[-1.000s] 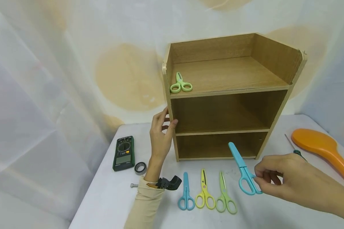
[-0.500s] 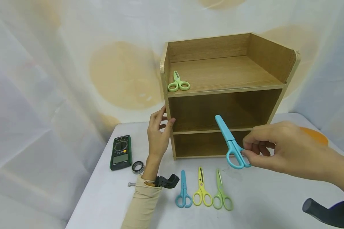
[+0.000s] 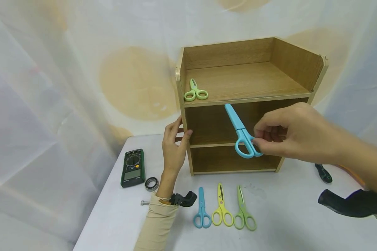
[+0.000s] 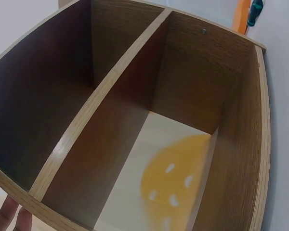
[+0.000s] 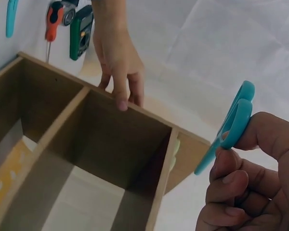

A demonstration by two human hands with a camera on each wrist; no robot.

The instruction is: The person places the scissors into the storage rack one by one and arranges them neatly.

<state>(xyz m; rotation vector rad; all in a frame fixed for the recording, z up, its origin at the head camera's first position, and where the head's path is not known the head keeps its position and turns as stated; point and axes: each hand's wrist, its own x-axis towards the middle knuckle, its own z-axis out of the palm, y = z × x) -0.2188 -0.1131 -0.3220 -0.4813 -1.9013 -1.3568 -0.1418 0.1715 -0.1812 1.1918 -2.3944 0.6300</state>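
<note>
A wooden shelf (image 3: 232,143) with an upper tray and two compartments stands on the table. My left hand (image 3: 175,148) grips its left side panel, thumb on the front edge and fingers round the outer side. In front of the middle compartment my right hand (image 3: 289,130) pinches blue scissors (image 3: 240,130) by a handle loop, blade end tilted up and left. Light green scissors (image 3: 195,91) lie on the top tray at its left end. Below the shelf, blue scissors (image 3: 202,211), yellow scissors (image 3: 221,207) and green scissors (image 3: 243,211) lie in a row.
Left of the left arm lie a multimeter (image 3: 133,168), a ring bearing (image 3: 152,183) and a bolt (image 3: 145,203). A dark-handled tool (image 3: 323,173) and an orange object (image 4: 241,17) lie to the right. A red-handled screwdriver (image 5: 51,21) shows in the right wrist view.
My right hand has carried the blue scissors up and to the left, from the bottom compartment's height to the middle one. My left hand keeps its grip on the shelf's side.
</note>
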